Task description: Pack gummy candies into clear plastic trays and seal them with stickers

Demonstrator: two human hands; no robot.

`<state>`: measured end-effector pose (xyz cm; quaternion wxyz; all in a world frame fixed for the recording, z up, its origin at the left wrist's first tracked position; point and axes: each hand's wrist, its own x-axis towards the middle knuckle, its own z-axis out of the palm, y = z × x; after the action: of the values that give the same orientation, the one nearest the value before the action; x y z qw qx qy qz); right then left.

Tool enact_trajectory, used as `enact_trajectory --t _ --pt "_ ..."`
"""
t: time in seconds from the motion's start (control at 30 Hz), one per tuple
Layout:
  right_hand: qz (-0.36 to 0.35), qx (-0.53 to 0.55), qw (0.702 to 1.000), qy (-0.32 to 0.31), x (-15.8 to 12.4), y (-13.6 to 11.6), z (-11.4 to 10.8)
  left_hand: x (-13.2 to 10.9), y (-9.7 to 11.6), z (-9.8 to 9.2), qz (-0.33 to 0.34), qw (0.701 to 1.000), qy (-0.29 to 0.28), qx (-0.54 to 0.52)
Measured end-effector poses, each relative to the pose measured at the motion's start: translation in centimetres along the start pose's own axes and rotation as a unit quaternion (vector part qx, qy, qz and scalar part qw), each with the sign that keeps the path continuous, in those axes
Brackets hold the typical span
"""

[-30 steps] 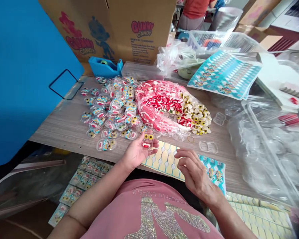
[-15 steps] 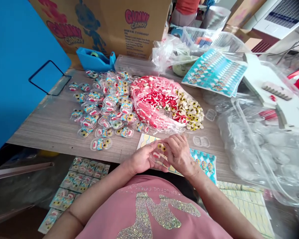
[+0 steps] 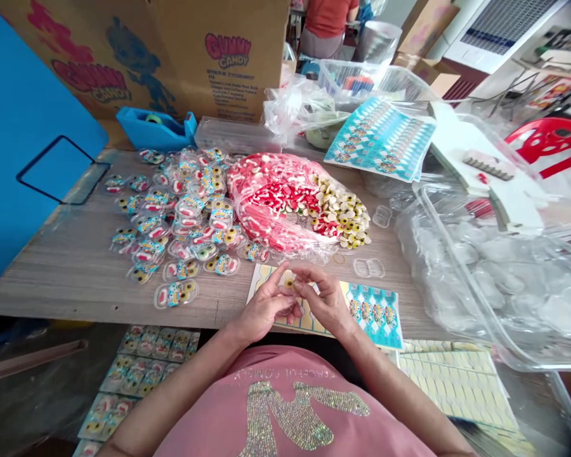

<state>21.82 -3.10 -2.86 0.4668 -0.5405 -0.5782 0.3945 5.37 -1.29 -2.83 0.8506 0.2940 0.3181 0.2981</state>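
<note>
Between my hands is a small clear plastic candy case (image 3: 288, 280) with a yellow eyeball gummy showing in it; fingers cover the rest. My left hand (image 3: 268, 306) is closed around its lower left side. The fingers of my right hand (image 3: 324, 298) pinch its right edge. Under both hands lies a sticker sheet (image 3: 375, 312), its right part printed blue, its left part pale backing. Behind it a pink plastic bag (image 3: 266, 225) lies torn wide, holding red-and-white gummies and eyeball gummies (image 3: 352, 212). An unfilled clear case (image 3: 368, 268) rests right of my hands.
Many labelled candy cases (image 3: 190, 209) are heaped on the left. A blue tape dispenser (image 3: 157, 129) and a large carton (image 3: 181, 57) stand behind. More sticker sheets (image 3: 380, 139) and a plastic tub of clear cases (image 3: 495, 273) are on the right. A person (image 3: 326, 25) is in the background.
The view has shifted, so the table's things appear further left. My hands have turned the case and closed more tightly over it; the red-and-white gummy seen before is now covered.
</note>
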Motion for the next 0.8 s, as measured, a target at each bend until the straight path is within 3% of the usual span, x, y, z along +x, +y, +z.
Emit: enact_trajectory --t 0.1,0.2,0.27,0.43,0.67,0.8 --pt "0.103 0.191 0.976 0.015 -0.2 0.2 -0.1 0.0 0.7 0.2 -0.036 0.998 -0.037 0.022" --pt "0.126 0.29 0.949 0.006 0.3 0.1 -0.7 0.3 1.7 0.4 -0.049 0.996 -0.072 0.034" --pt "0.13 0.32 0.938 -0.001 0.7 0.1 -1.0 0.4 1.9 0.6 -0.029 0.996 -0.064 0.049" --pt "0.136 0.324 0.936 -0.011 0.8 0.3 -1.1 0.5 1.1 0.9 0.01 0.997 -0.008 0.079" --pt "0.089 0.237 0.967 0.036 0.4 0.2 -0.2 0.4 1.6 0.4 -0.031 0.998 -0.039 0.035" --pt "0.112 0.261 0.959 0.002 0.0 0.9 0.7 0.7 1.7 0.0 -0.037 0.997 -0.004 0.065"
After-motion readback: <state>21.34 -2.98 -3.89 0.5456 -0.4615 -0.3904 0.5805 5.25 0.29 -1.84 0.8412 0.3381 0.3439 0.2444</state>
